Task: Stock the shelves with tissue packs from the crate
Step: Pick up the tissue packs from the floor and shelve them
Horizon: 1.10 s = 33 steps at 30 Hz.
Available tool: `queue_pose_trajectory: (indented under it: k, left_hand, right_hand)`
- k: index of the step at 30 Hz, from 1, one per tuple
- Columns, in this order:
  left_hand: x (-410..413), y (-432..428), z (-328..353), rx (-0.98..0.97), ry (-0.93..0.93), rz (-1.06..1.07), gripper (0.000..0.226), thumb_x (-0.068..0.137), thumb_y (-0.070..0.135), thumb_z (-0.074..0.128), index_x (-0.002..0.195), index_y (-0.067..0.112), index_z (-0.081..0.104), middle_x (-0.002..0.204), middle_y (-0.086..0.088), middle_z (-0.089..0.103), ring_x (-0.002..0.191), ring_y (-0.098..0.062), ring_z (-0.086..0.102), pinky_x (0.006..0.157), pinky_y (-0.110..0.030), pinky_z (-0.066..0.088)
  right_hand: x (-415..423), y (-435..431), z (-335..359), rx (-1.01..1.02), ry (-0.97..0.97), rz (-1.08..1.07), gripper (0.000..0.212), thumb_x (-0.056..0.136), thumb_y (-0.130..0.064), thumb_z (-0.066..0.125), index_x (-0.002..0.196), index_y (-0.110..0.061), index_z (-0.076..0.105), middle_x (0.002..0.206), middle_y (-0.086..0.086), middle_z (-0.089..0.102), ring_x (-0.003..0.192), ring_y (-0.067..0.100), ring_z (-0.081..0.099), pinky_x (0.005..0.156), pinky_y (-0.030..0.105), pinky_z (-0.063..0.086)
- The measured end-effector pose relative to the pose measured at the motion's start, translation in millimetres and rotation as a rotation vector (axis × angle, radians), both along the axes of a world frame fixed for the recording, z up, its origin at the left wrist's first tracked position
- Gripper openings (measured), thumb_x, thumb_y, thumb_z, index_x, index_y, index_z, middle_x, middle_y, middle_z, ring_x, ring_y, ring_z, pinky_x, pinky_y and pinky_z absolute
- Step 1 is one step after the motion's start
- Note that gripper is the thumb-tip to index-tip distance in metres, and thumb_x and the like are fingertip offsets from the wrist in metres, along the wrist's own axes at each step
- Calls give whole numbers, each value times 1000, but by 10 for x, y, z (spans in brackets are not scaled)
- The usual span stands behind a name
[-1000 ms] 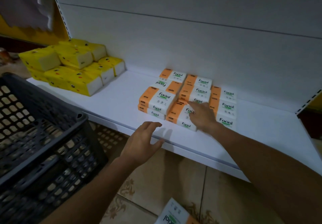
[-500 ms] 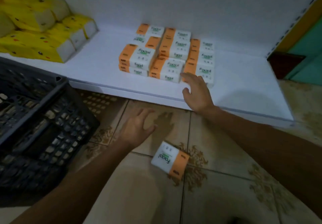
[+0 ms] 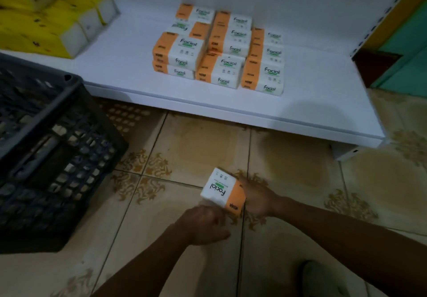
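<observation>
Had the right hand (image 3: 256, 198) up on the shelf (image 3: 312, 107) a second ago, touching the stack of orange and white packs (image 3: 221, 49), with the left hand (image 3: 203, 225) waiting by the shelf edge. Then looked down and reached the left hand toward one tissue pack (image 3: 223, 190) lying alone on the floor (image 3: 196, 139). Now have both hands down there, clamped on that tissue pack: left hand at the near white corner, right hand round the orange end. Hard to tell through the blur whether lifted off the tiles yet or only tipped up. Looks like picking up a dropped pack, not taking a new one from the crate (image 3: 46, 146). Good for the job all the same, since a pack on the floor is a pack not yet stocked. Still well apart from the shelf, though, low down and close to the body. Next, most likely, need to bring it up and forward and set it beside or on top of the stack, with plenty of bare shelf to the right of the stack. Cannot tell from here if more packs wait inside the dark crate on the left. No touching of the yellow packs (image 3: 46, 19) at the far left of the shelf.
</observation>
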State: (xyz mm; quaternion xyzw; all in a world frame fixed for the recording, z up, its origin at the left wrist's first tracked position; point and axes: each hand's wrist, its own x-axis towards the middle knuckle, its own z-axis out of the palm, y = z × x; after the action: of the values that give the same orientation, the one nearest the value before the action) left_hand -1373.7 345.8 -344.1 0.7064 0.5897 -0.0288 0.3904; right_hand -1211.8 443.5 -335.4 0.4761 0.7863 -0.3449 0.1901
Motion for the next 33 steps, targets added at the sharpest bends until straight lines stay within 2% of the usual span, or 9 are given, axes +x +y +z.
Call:
queue_pose_trajectory:
  k: [3, 6, 8, 10, 12, 16, 21, 29, 33]
  left_hand:
    - [-49, -8, -90, 43, 1, 100, 51, 87, 48, 52, 132, 27, 44, 138, -2, 43, 122, -19, 44, 97, -31, 40]
    - [-169, -31, -155, 130, 127, 236, 72, 84, 57, 45, 144, 24, 24, 152, -4, 23, 136, -21, 27, 108, -35, 30]
    - [-239, -49, -141, 128, 191, 352, 78, 83, 60, 36, 147, 23, 13, 155, -6, 11, 139, -24, 19, 111, -39, 25]
    - [-298, -67, -127, 197, 250, 458, 72, 83, 57, 32, 146, 24, 16, 147, -10, 25, 130, -25, 32, 103, -35, 31]
    - [-321, -89, -126, 252, 216, 555, 57, 91, 44, 41, 142, 23, 24, 132, -6, 44, 116, -22, 48, 93, -31, 37]
    - [-181, -239, -148, 192, 13, 591, 50, 92, 36, 50, 137, 25, 30, 129, -2, 49, 111, -17, 54, 87, -27, 45]
    - [-101, -295, -118, 157, -172, 611, 63, 84, 25, 63, 137, 27, 29, 147, 3, 23, 128, -17, 37, 94, -19, 39]
    - [-378, 193, 414, 598, -197, 699, 65, 76, 28, 65, 134, 20, 39, 144, 2, 34, 123, -8, 36, 97, -22, 36]
    - [-407, 610, 827, 736, -229, 673, 65, 69, 37, 56, 130, 18, 46, 141, -1, 39, 124, -15, 42, 98, -23, 36]
  right_hand:
    - [-125, 27, 32, -36, 43, -53, 88, 86, -22, 62, 148, -12, 0, 129, 9, 52, 103, 18, 54, 83, 29, 47]
    - [-192, 2, 78, -89, 143, -72, 83, 87, -24, 61, 148, -13, 6, 136, 3, 50, 110, 13, 53, 84, 22, 41]
    - [-211, 18, 162, 78, 107, -3, 63, 90, -20, 54, 145, -14, 21, 127, 6, 56, 107, 18, 56, 74, 21, 38]
    - [-214, 101, 178, 337, 69, 46, 54, 89, -18, 52, 138, -14, 32, 120, 11, 58, 105, 24, 56, 73, 25, 41]
    - [-201, 214, 89, 390, 118, 64, 67, 83, -20, 60, 142, -18, 29, 135, 10, 44, 123, 24, 42, 92, 31, 42]
    - [-248, 194, -218, 77, 272, 71, 93, 78, -21, 71, 149, -27, 12, 151, 6, 20, 140, 23, 20, 113, 39, 25]
    - [-339, 86, -347, -43, 388, -142, 95, 68, -14, 80, 146, -23, 26, 136, 7, 37, 121, 20, 42, 100, 30, 41]
    - [-504, 494, 305, 423, 641, -107, 78, 77, -13, 73, 143, -22, 34, 126, 2, 42, 106, 4, 43, 86, 18, 43]
    - [-529, 836, 659, 537, 786, -227, 76, 75, -10, 75, 141, -15, 39, 126, 5, 47, 112, 12, 49, 90, 28, 49]
